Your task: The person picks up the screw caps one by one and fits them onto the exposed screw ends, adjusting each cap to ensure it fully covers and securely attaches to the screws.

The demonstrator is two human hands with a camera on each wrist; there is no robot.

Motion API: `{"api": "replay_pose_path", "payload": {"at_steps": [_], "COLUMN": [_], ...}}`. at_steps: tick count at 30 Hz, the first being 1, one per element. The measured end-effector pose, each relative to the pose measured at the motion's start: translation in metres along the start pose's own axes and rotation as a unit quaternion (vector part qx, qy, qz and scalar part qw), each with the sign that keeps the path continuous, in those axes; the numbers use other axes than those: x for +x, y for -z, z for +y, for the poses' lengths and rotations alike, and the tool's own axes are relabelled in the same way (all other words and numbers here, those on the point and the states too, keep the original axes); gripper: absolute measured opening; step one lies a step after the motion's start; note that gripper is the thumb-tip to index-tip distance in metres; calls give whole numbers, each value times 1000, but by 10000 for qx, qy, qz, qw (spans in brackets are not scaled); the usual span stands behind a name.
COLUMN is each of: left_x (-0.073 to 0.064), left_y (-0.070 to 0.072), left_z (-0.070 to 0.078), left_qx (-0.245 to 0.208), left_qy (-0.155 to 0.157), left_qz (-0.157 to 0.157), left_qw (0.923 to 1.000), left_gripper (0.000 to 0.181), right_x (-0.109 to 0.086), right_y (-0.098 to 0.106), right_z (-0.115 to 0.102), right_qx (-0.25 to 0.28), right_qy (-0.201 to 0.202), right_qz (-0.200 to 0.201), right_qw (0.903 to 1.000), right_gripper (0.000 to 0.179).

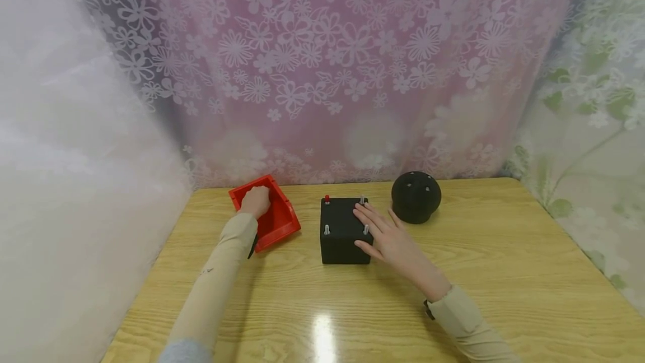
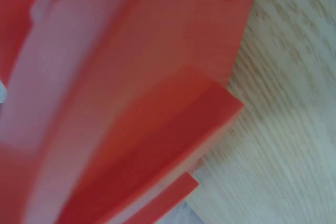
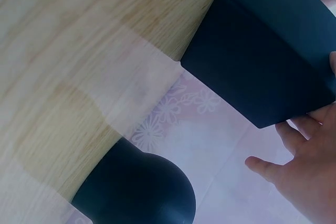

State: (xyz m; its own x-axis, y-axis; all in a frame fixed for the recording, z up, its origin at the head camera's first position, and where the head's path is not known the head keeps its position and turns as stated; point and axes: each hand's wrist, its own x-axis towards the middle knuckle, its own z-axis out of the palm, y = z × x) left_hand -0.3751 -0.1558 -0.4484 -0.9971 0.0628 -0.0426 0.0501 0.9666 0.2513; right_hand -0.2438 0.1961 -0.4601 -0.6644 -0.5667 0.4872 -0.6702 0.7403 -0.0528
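My left hand (image 1: 256, 201) reaches down into a red plastic bin (image 1: 279, 220) on the left of the table, its fingertips hidden. The bin's red walls (image 2: 173, 114) fill much of the left wrist view. A black box (image 1: 345, 248) stands mid-table, with a red-tipped peg (image 1: 327, 199) at its back left corner and metallic pegs at the others. Across the box's right side lies my right hand (image 1: 390, 240), fingers extended over the top and thumb by the near right peg (image 1: 366, 229). In the right wrist view, the fingers meet the box (image 3: 262, 51) at its edge.
A black rounded object (image 1: 416, 198) with several small metallic studs on top stands behind and right of the box. All of it rests on a wooden table (image 1: 504, 251). Floral curtains (image 1: 327, 71) hang right behind the table's back edge and along both sides.
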Motion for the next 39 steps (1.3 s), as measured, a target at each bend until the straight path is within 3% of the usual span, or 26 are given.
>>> {"api": "replay_pose_path", "payload": {"at_steps": [14, 24, 33, 39], "left_x": [-15, -27, -19, -15], "left_y": [-2, -4, -8, -10], "left_z": [-9, -18, -12, -12], "left_qx": [-95, -97, -134, -66], "left_qy": [-274, -572, -536, -449], "left_qz": [-6, 18, 74, 77], "left_qw": [9996, 9983, 9984, 9989], "left_gripper": [12, 14, 4, 9], "right_x": [-12, -21, -18, -15], "right_y": [10, 20, 16, 14], "right_z": [-36, -67, -51, -42], "right_qx": [-130, -138, -95, -65], "right_qy": [-231, -536, -483, -422], "right_qz": [30, -163, -220, -201], "right_qw": [9996, 9983, 9985, 9989], "right_gripper": [72, 71, 71, 72]}}
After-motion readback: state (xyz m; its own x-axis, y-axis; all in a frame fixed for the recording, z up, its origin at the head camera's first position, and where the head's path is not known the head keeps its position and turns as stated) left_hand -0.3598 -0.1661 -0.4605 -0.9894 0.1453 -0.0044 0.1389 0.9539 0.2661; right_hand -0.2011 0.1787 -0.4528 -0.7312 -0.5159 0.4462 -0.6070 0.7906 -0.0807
